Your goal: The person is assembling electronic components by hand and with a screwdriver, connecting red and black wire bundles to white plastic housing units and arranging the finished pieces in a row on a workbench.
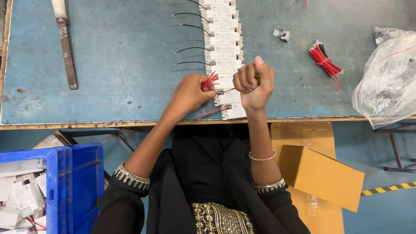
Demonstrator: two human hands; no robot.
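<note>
A column of several white rectangular modules [223, 43] lies on the blue worktable [121, 56], each of the upper ones with a black wire sticking out to the left. My left hand [190, 91] pinches a small bunch of short red wires [210, 80] beside one module near the front edge. My right hand [253, 82] is fisted around a thin tool with a yellowish handle, its metal tip [225, 91] pointing at that module. The lowest module [234, 111] has a red wire coming out to the left.
A bound bundle of red wires [325, 60] and a small grey metal part [281, 33] lie to the right. A clear plastic bag [388, 82] sits at the right edge. A long flat tool [67, 47] lies at left. Below are a blue crate [73, 182] and cardboard boxes [320, 173].
</note>
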